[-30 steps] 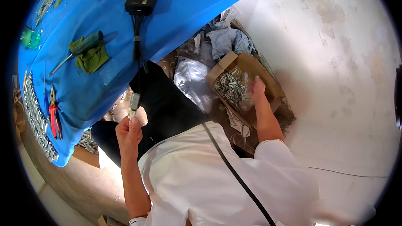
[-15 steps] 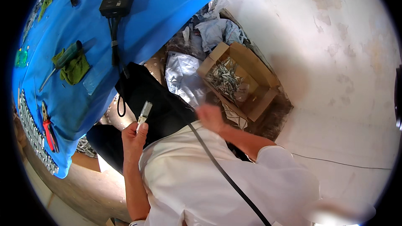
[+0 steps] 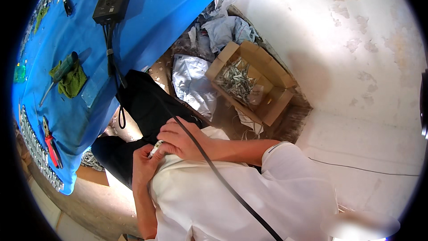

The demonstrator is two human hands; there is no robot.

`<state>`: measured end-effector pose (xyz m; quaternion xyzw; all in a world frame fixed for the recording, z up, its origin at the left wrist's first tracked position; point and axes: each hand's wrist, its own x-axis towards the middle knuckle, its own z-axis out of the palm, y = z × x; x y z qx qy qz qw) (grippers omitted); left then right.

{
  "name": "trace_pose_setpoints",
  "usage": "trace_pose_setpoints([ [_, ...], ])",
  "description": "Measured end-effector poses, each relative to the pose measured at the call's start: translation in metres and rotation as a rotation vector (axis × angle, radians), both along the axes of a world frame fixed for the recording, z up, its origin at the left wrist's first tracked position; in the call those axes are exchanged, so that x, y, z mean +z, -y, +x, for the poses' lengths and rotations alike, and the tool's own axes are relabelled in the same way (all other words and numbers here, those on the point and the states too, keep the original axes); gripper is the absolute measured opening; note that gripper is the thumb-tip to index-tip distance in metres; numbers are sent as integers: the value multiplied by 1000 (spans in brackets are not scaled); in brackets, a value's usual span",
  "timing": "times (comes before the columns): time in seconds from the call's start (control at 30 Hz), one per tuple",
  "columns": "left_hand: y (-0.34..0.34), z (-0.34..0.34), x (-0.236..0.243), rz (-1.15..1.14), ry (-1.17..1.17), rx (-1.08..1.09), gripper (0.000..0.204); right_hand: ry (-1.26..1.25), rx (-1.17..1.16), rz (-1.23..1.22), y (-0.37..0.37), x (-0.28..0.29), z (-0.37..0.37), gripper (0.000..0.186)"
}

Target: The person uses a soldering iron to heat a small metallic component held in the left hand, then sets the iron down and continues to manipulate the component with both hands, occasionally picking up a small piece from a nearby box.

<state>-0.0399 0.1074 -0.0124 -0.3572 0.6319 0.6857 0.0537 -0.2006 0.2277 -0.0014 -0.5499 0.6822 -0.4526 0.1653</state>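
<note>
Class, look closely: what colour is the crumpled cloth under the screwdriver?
The crumpled cloth is green; it shows in the head view, the only one.

L+R hands (image 3: 187, 142) close tog., fingers (image 3: 168, 128) bent

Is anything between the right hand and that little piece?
Nothing visible: the right hand is right at the piece, held in the left hand. The cable crosses over the right hand, not between.

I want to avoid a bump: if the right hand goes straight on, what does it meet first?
The right hand would likely first meet the small pale part, then the left hand; exact depth is unclear.
</note>
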Motion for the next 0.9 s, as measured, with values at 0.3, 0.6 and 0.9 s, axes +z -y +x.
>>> trace_pose_setpoints([
  [0.3,5,6,1,-26,-31,11,37,221,190,350,-2,-10,-13,22],
  [0.6,12,10,1,215,-94,115,46,639,195,378,5,-5,-19,20],
  [0.9,22,17,8,381,-155,179,48,1060,174,505,32,5,-17,15],
])
